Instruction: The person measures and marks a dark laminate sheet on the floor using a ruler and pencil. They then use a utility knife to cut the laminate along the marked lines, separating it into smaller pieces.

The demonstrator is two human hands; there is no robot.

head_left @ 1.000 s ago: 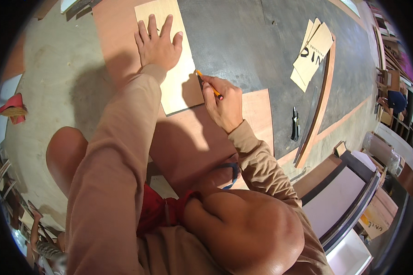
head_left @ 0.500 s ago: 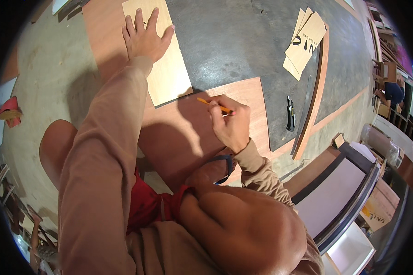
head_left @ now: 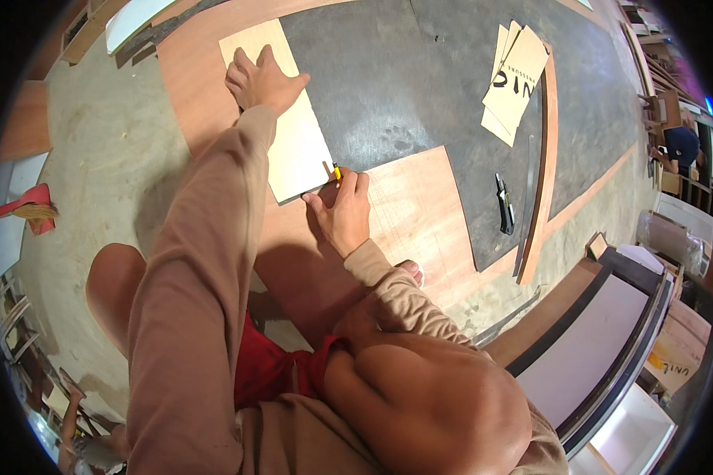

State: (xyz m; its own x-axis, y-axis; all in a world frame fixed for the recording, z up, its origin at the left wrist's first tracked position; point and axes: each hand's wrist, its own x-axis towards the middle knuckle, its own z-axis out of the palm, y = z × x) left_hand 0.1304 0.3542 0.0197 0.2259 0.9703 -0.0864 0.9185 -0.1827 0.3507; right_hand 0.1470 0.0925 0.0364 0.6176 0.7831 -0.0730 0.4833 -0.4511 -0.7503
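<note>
A pale rectangular board lies over a dark sheet and a reddish plywood sheet. My left hand rests on its upper part, fingers bent and apart, the thumb pointing right past the board's edge. At the board's near right corner, my right hand grips a pencil that points up and away; much of its length is hidden by the fingers. The right thumb touches or nearly touches the board's near edge.
The plywood sheet spreads under the dark sheet. To the right lie several pale wooden pieces, a cutter knife, a thin metal strip and a long wooden batten. A framed panel stands at lower right.
My right hand has moved left and up to the board's near corner, with the pencil turned upright. My left hand has slid slightly right and nearer, its fingers more bent.
</note>
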